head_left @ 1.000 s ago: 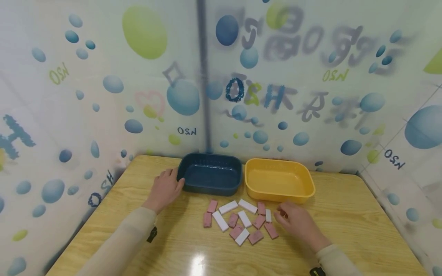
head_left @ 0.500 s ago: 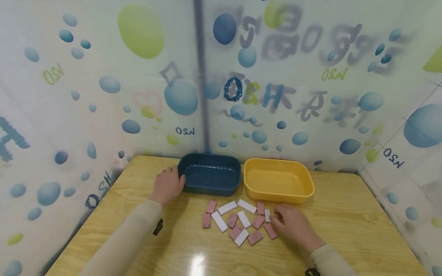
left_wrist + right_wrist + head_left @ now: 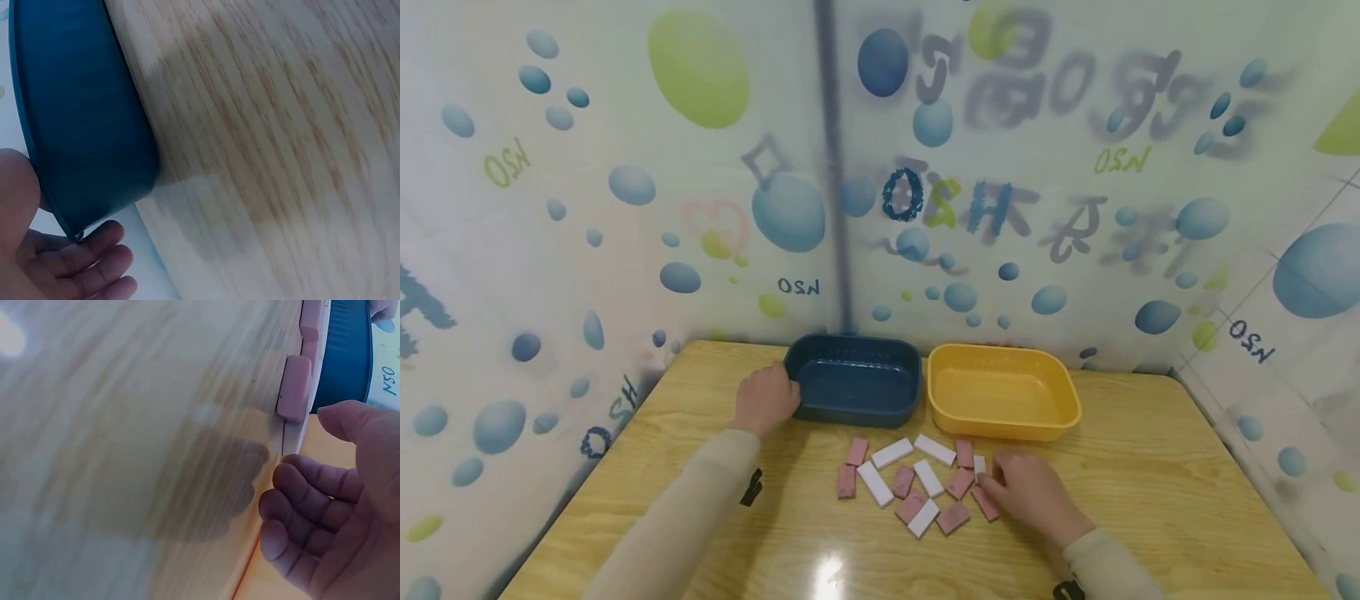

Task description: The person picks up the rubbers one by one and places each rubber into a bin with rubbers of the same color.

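My left hand [image 3: 766, 400] grips the left end of a dark blue plastic basin [image 3: 857, 417]. In the left wrist view, the thumb [image 3: 15, 194] lies at the rim while the other fingers [image 3: 103, 256] curl below it on the outside. On the right, my right hand [image 3: 1033, 492] hovers low beside a small white block [image 3: 979, 468], its thumb tip close to that block. Its fingers [image 3: 306, 500] are loosely bent in the right wrist view, apart from the thumb, and I see nothing held. Several pink blocks [image 3: 952, 518] and white blocks [image 3: 876, 484] lie scattered left of this hand.
A yellow basin [image 3: 1003, 429] stands right beside the blue one, at the back of the wooden table [image 3: 1150, 500]. Behind the table hangs a patterned curtain [image 3: 760, 208] with printed bubbles. One white block [image 3: 923, 518] leans over a pink one.
My right hand has moved left, bringing its thumb close to the small white block. The left hand stays at the blue basin's end, its fingers now curled more. The blocks lie as before.
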Demonstrator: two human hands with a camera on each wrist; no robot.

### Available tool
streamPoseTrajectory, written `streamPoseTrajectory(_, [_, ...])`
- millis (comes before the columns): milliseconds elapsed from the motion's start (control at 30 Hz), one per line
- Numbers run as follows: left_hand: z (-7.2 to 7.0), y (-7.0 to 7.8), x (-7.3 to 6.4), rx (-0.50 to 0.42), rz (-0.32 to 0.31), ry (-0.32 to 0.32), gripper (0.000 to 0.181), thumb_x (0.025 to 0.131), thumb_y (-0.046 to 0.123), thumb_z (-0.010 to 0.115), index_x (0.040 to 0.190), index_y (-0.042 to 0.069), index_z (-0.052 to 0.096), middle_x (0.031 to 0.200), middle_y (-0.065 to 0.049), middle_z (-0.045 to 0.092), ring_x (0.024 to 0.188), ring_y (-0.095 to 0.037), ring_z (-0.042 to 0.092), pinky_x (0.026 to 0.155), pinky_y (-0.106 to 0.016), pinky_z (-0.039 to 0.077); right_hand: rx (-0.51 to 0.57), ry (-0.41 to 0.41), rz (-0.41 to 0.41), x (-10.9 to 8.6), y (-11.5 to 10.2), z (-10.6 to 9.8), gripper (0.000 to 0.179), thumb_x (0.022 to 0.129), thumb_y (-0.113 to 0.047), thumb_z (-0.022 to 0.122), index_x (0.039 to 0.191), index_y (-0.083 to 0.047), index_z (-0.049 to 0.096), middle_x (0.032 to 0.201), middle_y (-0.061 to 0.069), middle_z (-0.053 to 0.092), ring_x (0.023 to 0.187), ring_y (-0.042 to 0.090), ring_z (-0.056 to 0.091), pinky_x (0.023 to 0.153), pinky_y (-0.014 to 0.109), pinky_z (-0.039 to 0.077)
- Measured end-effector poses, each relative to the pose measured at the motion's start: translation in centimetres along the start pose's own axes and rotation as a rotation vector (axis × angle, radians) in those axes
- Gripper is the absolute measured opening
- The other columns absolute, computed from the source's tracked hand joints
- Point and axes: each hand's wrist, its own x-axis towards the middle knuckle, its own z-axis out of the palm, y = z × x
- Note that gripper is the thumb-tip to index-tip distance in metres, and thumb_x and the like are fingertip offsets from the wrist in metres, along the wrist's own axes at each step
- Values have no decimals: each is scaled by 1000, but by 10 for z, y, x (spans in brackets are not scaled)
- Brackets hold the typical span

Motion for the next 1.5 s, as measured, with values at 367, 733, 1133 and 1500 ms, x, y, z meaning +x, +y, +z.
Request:
streamPoseTrajectory(367, [4, -6, -2, -105, -61, 21, 23, 90, 8, 53, 104, -9, 62, 75, -17, 62, 61, -27, 58, 54, -44, 51, -32, -30, 25, 3, -7, 4, 40, 90, -27, 76, 64, -17, 48, 58, -5, 44, 53, 11, 41, 50, 27, 32])
streamPoseTrajectory(733, [5, -7, -3, -169, -97, 54, 49, 92, 6, 52, 140, -8, 53, 95, -25, 71, 69, -30, 65, 55, -44, 53, -41, -44, 75, 5, -10, 3, 39, 89, -28, 74, 62, -16, 48, 58, -4, 45, 53, 12, 42, 50, 28, 32])
streamPoseTrajectory(1133, [11, -7, -7, -184, -77, 116, 44, 94, 5, 54, 136, -7, 59, 110, -28, 70, 88, -39, 70, 69, -52, 58, -30, -55, 125, 7, -13, 3, 34, 88, -26, 73, 65, -14, 51, 60, -1, 47, 54, 14, 45, 51, 29, 34])
streamPoseTrajectory(1500, [13, -5, -6, -213, -77, 132, 42, 95, 6, 54, 134, -9, 60, 116, -30, 68, 89, -42, 70, 70, -55, 58, -49, -41, 142, 8, -18, 2, 30, 87, -23, 73, 68, -12, 52, 63, 0, 47, 57, 16, 46, 52, 30, 34])
